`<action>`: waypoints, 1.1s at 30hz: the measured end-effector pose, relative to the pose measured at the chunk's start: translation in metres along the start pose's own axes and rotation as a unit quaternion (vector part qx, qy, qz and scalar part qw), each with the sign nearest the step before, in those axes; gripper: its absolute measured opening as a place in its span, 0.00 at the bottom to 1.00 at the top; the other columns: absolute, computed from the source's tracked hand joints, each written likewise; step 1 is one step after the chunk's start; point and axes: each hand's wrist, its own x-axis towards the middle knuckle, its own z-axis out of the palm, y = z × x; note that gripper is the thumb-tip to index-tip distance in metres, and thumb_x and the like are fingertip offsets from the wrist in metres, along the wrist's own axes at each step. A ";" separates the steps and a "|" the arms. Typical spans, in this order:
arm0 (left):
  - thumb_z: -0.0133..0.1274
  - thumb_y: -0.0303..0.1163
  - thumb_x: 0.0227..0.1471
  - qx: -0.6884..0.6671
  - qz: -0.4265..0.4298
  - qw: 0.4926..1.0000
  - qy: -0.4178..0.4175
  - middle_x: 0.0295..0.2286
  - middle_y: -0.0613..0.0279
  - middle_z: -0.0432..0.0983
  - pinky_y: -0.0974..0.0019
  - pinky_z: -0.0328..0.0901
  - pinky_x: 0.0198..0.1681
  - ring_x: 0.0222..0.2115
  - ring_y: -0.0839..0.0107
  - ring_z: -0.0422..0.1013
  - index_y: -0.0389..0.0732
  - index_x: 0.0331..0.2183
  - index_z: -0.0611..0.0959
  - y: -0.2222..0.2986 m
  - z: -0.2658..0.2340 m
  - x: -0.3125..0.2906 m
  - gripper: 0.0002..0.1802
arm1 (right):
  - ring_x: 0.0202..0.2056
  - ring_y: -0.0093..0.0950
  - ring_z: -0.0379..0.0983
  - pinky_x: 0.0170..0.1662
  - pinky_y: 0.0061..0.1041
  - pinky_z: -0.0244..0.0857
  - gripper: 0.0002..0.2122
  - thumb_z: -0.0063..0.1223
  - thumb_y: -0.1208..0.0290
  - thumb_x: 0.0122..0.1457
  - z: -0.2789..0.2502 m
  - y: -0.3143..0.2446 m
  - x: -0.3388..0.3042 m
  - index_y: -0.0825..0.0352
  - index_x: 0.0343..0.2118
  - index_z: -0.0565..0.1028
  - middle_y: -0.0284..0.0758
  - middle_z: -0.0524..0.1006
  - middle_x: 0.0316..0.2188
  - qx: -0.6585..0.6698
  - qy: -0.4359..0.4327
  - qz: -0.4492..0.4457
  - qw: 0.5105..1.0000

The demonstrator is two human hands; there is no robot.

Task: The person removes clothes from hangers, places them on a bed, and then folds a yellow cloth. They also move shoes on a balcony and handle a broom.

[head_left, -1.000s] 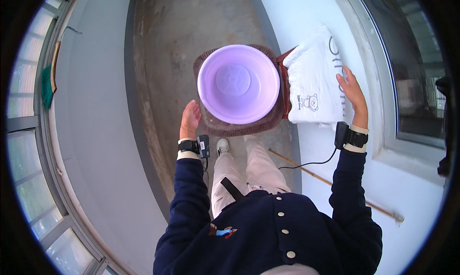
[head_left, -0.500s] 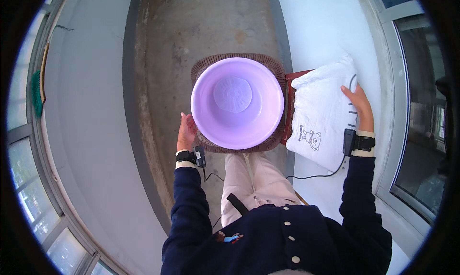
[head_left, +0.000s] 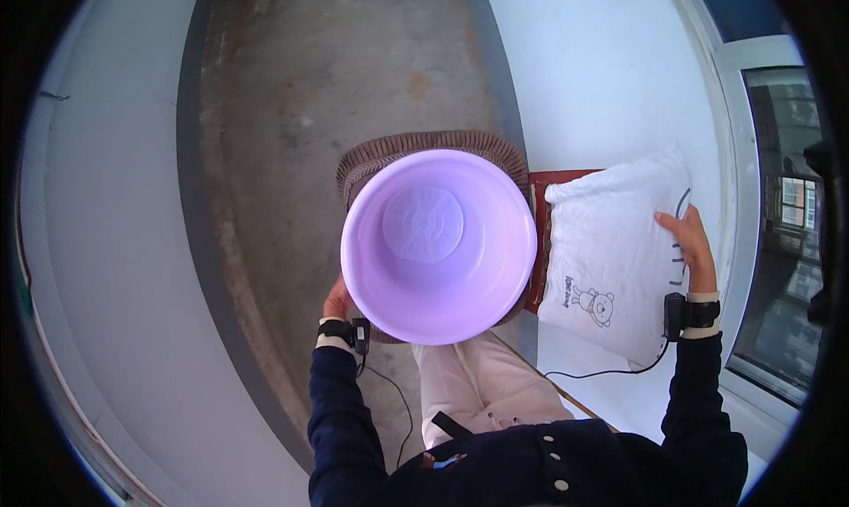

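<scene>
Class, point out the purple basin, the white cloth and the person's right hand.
Purple basin (head_left: pixel 453 282): head view, on its inner wall.
White cloth (head_left: pixel 610 251): head view, on its middle.
Right hand (head_left: pixel 695 243): head view, on its back.

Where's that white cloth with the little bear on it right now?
In the head view, the white cloth is right of the purple basin, overlapping a dark red frame, with the person's right hand at its right edge.

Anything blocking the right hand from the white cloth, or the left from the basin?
Nothing visible. The right hand is at the white cloth's right edge. The left hand is at the purple basin's left side, fingers hidden below the rim.
</scene>
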 end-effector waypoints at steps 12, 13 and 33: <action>0.40 0.50 0.54 0.031 -0.022 0.999 0.027 0.47 0.57 0.66 0.62 0.58 0.51 0.47 0.64 0.64 0.37 0.50 0.66 -0.011 -0.014 -0.023 0.30 | 0.35 0.29 0.72 0.39 0.27 0.67 0.21 0.52 0.74 0.46 0.002 0.007 0.002 0.75 0.45 0.66 0.40 0.74 0.36 0.003 0.020 -0.006 1.000; 0.40 0.50 0.54 0.034 -0.020 0.999 0.025 0.47 0.57 0.66 0.62 0.59 0.50 0.47 0.64 0.64 0.37 0.50 0.66 -0.011 -0.014 -0.023 0.30 | 0.35 0.29 0.72 0.39 0.27 0.67 0.22 0.52 0.73 0.46 0.003 0.008 0.001 0.75 0.45 0.66 0.40 0.74 0.36 -0.003 0.024 -0.005 1.000; 0.47 0.39 0.51 0.082 0.017 0.996 0.020 0.43 0.58 0.71 0.65 0.64 0.45 0.41 0.67 0.69 0.39 0.49 0.69 -0.020 -0.019 -0.025 0.24 | 0.43 0.31 0.68 0.47 0.26 0.61 0.25 0.51 0.72 0.47 -0.002 0.019 -0.002 0.75 0.49 0.63 0.41 0.72 0.42 -0.032 0.020 -0.119 0.992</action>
